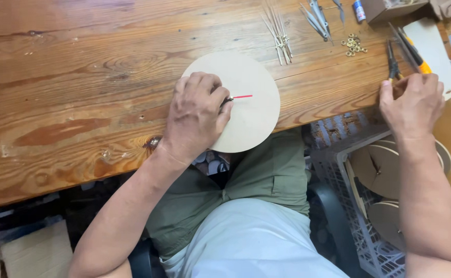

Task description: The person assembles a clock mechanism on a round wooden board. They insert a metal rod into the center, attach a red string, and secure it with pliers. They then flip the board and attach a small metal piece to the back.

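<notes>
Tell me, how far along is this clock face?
Done: a red hand sits at the centre of the round disc. In hand: the left hand holds the disc; the right hand reaches the pliers. Left: loose hands and brass nuts lie unused.

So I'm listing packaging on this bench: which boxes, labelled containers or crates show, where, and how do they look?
Cardboard box: top right on the table, brown, cut off by the frame.
Small bottle: beside that box, white, blue label, red cap.
Plastic crate: below the table edge, right, grey lattice, holding round discs.
</notes>
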